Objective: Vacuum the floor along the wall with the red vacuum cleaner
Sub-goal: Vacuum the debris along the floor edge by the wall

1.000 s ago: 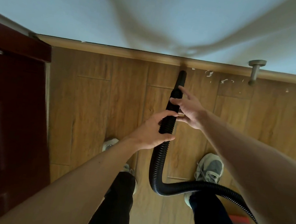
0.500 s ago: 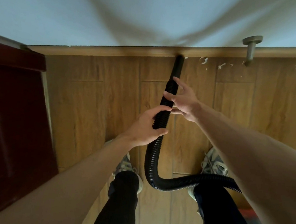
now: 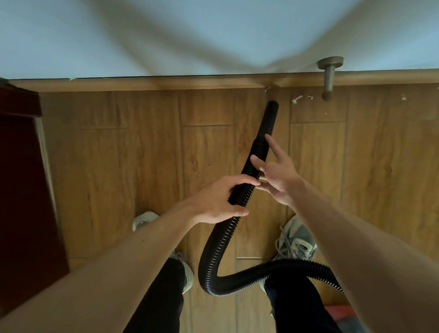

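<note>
By the far wall: a wooden skirting [image 3: 167,86] runs along the foot of the pale wall [image 3: 228,18], and a grey door stop [image 3: 328,77] stands out from it right of centre.
Floor: wood-look planks [image 3: 132,157]. Pale scraps [image 3: 297,99] lie near the skirting just right of the nozzle tip, with a few more farther right.
Hose: black and ribbed [image 3: 213,249]. It curves up out of a loop between the person's shoes, passes both hands and ends in a smooth nozzle.
Nozzle: it [image 3: 268,120] points at the skirting, with its tip just short of it. Whether the tip touches the floor cannot be told.
Left hand: it [image 3: 217,201] is clamped on the hose, fingers and thumb curled round it, on the near side of the right hand.
Right hand: it [image 3: 277,175] has its fingers spread and mostly straight. The thumb and forefinger lie against the hose just beyond the left hand, not wrapped round it.
Vacuum: only a red patch [image 3: 338,311] shows at near right, behind the right arm and leg. The hose leads off that way.
Door: dark red [image 3: 2,184], along the left edge.
Shoes: pale trainers [image 3: 297,242], one on each side of the hose loop.
</note>
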A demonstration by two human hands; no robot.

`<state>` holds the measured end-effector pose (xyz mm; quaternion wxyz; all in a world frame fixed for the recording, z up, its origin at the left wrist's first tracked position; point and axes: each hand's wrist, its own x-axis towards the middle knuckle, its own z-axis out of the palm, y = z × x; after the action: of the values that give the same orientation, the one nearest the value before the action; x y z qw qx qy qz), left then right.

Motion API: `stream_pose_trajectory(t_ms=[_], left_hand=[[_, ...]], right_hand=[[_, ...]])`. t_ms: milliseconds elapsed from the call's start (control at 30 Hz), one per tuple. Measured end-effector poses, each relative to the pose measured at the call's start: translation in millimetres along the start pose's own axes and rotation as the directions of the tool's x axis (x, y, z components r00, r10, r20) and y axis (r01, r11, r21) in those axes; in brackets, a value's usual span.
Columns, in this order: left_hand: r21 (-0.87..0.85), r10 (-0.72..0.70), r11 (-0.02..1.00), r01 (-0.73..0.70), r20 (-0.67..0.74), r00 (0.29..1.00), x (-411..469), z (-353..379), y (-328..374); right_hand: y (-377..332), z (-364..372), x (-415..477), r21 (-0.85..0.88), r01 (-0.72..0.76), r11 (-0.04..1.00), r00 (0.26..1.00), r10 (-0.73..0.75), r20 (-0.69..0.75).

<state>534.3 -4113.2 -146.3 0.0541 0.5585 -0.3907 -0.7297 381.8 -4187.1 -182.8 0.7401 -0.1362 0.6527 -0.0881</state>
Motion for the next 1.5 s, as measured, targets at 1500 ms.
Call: stream_pose_trajectory(t_ms=[1500], left_hand=[[-0.107,-0.080,0.992,0.064,-0.150,0.986,-4.0,-10.9,8.0]], right_hand=[[-32.9,19.4,26.1,-0.187,0.074,0.980,0.986,-0.044,0.160]])
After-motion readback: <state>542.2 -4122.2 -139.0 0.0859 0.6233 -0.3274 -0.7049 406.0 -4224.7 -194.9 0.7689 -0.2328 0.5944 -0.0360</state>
